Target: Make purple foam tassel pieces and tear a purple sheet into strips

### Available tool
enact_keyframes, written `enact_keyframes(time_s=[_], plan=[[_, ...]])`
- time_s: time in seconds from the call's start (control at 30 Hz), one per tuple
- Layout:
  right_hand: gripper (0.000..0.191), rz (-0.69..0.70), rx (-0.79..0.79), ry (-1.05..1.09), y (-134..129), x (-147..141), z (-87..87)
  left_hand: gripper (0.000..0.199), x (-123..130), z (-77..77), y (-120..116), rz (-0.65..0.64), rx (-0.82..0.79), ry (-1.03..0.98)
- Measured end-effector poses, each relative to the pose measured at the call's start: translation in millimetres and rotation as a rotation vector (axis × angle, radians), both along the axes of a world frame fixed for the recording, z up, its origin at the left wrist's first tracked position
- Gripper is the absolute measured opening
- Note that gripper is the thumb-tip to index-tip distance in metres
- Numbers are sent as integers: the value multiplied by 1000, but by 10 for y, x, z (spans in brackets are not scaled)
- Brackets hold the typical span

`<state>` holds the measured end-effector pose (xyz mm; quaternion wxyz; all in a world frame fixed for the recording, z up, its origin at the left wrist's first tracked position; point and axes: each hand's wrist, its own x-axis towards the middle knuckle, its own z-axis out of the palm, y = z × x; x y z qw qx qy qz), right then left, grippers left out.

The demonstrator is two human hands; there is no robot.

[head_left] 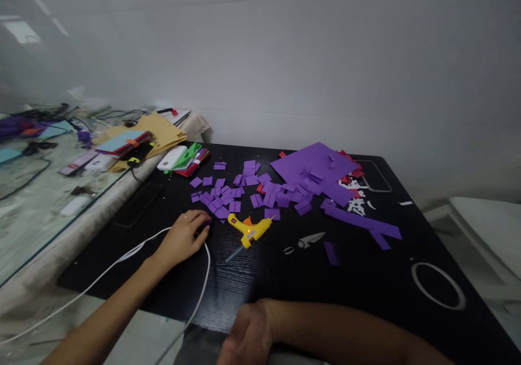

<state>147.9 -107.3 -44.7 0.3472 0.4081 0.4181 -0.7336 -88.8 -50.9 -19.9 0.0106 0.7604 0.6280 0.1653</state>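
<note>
My left hand rests on the black table, left of the glue gun, its thumb and fingers closed on a small purple paper piece that is mostly covered. A yellow glue gun lies on its side with a glue stick poking out of its rear. Near the front edge, over my lap, is my right hand; its fingers point down and are blurred, so what they do is unclear. Several small folded purple paper pieces are strewn beyond my left hand. Scissors lie to the right of the glue gun.
Large purple sheets and strips cover red and white scraps at the back right. A white cable loops past my left hand. Stacked coloured papers sit back left, beside a cluttered glass-topped table.
</note>
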Motion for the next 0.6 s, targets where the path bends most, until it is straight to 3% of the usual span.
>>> enact_keyframes(time_s=[0.03,0.1,0.23,0.33,0.47,0.6], plan=[[86,36,-63,-22,84,-29,36,31,14,-20,-2,1,-2,5],[96,211,-374,-62,266,-64,116,32,21,-31,16,18,16,15],[101,281,-716,136,544,-50,218,32,13,22,152,46,87,50],[103,278,-809,241,616,-15,211,34,35,61,325,26,64,98],[100,256,-861,339,629,35,166,50,75,58,576,-2,-79,176],[93,243,-886,387,635,79,86,47,50,49,811,14,-159,192]])
